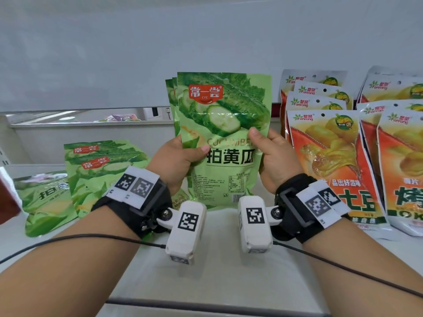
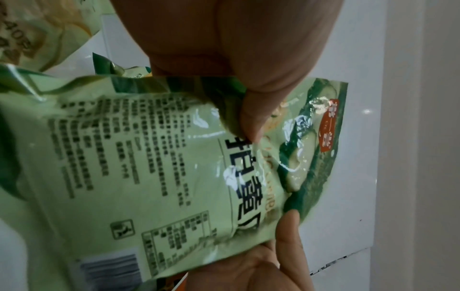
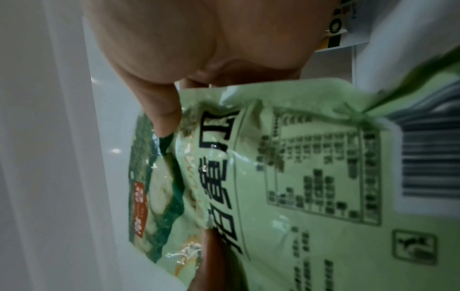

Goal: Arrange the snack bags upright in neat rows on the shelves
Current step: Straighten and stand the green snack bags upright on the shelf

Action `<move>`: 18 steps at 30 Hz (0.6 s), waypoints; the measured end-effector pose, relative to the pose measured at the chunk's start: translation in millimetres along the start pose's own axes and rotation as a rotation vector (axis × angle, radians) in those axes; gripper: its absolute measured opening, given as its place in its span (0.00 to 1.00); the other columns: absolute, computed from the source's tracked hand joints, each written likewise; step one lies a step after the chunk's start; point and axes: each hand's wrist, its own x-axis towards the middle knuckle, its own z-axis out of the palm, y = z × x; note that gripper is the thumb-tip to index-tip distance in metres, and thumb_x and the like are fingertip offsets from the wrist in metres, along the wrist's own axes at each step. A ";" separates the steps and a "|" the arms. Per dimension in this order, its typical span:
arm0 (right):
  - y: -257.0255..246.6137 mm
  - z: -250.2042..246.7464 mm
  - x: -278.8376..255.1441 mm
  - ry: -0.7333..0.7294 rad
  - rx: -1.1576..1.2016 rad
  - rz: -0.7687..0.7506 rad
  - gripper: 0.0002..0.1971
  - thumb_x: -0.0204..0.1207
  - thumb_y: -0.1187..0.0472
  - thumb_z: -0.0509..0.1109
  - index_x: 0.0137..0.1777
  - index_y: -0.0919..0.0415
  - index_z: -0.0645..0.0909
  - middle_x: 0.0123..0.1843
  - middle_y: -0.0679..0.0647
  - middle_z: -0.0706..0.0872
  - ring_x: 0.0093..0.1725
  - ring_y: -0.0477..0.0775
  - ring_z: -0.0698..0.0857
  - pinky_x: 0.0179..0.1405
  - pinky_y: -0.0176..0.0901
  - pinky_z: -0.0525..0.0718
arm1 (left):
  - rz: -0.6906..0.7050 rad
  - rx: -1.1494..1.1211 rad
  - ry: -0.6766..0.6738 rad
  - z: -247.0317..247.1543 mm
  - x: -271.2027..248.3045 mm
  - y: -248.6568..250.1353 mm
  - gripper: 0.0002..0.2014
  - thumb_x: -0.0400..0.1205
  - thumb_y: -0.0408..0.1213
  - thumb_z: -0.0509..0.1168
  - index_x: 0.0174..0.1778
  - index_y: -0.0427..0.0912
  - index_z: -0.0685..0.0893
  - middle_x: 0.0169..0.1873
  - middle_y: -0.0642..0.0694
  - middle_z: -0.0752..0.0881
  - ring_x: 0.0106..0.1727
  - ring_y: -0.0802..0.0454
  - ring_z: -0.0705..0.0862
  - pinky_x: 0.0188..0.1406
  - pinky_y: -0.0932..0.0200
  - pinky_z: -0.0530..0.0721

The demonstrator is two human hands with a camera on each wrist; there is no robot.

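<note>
Both the left hand (image 1: 180,156) and right hand (image 1: 274,154) pinch the green bag (image 1: 223,138) upright mid-shelf (image 1: 217,259). Released unsupported, it likely slumps forward or knocks the green bags behind (image 1: 171,92).

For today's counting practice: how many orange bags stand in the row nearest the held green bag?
4, lined front to back: front bag, second, third, rearmost. Others may hide.

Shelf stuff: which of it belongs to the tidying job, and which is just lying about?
Part of the job:
green cucumber bag, held by left hand and right hand
flat green bags
orange snack bags

Just lying about:
purple packet behind
</note>
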 end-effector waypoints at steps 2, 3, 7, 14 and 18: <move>-0.3 -1.9 0.9 0.033 -0.064 -0.002 0.05 0.78 0.66 0.66 0.48 0.56 0.80 0.43 0.53 0.87 0.40 0.47 0.85 0.39 0.41 0.84 | -0.007 -0.010 0.060 -1.7 -0.9 0.7 0.05 0.80 0.31 0.67 0.48 0.45 0.84 0.40 0.48 0.90 0.46 0.45 0.84 0.53 0.43 0.80; -0.4 -3.6 1.6 0.063 -0.109 -0.002 0.04 0.78 0.65 0.67 0.47 0.55 0.78 0.45 0.53 0.84 0.40 0.47 0.83 0.38 0.40 0.80 | -0.013 -0.030 0.086 -2.4 -1.5 1.7 0.04 0.82 0.33 0.66 0.48 0.46 0.84 0.40 0.47 0.91 0.48 0.43 0.84 0.57 0.39 0.80; 2.6 -6.7 1.5 0.114 -0.291 -0.007 0.10 0.75 0.63 0.71 0.37 0.52 0.75 0.36 0.46 0.76 0.35 0.43 0.76 0.36 0.36 0.74 | -0.055 -0.157 0.081 -3.5 -4.9 7.7 0.10 0.87 0.42 0.57 0.55 0.46 0.83 0.46 0.46 0.92 0.49 0.45 0.90 0.50 0.44 0.88; 8.9 6.3 -10.0 -0.255 -0.403 0.091 0.23 0.59 0.45 0.80 0.53 0.47 0.78 0.52 0.45 0.84 0.53 0.48 0.83 0.51 0.42 0.82 | -0.078 -0.187 -0.084 0.5 -18.9 16.5 0.29 0.82 0.63 0.45 0.61 0.50 0.84 0.55 0.43 0.90 0.53 0.46 0.90 0.43 0.48 0.89; 7.1 11.6 -14.5 -0.217 -0.441 -0.017 0.22 0.68 0.64 0.77 0.62 0.55 0.76 0.51 0.49 0.86 0.51 0.46 0.86 0.55 0.45 0.86 | -0.015 -0.115 -0.098 -3.7 -26.9 22.0 0.33 0.73 0.69 0.47 0.59 0.54 0.85 0.57 0.47 0.89 0.57 0.50 0.88 0.49 0.55 0.87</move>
